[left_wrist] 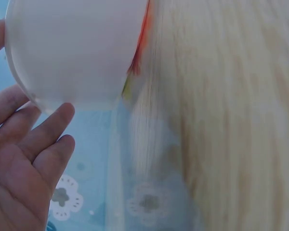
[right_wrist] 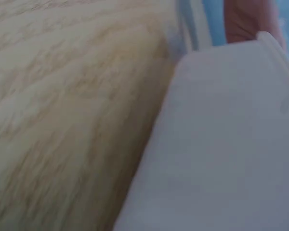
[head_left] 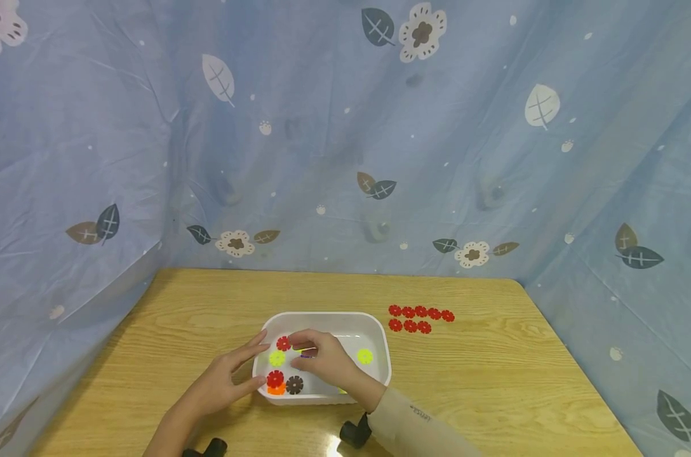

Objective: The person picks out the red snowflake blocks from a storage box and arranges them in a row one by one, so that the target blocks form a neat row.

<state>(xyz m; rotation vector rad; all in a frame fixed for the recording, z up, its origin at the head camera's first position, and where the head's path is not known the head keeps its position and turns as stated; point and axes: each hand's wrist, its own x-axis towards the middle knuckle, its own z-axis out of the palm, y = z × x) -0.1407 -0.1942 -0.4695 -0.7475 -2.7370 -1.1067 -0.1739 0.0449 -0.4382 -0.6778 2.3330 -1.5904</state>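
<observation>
A white plastic tub [head_left: 382, 374] holds several notched plastic discs. My left hand [head_left: 225, 377] rests at its left end, fingers spread along the rim; in the left wrist view, the fingers [left_wrist: 50, 127] lie against the tub's wall. My right hand [head_left: 328, 362] reaches inside, thumb and fingers parted above a partly covered dark blue or purple disc [head_left: 307, 356] and a bit of yellow. Nearby lie a red disc [head_left: 284, 343], a yellow disc [head_left: 277, 358] and a brown disc [head_left: 295, 384]. Another red disc [head_left: 275, 379] overlaps an orange disc [head_left: 276, 390] in the front left corner.
Right of the tub, red discs [head_left: 421, 311] lie on the wooden table [head_left: 483, 381] in two rows. A yellow disc [head_left: 365, 357] sits at the tub's right end. Black wrist devices [head_left: 355, 433] show near the front edge. A blue patterned cloth [head_left: 322, 139] hangs around the table.
</observation>
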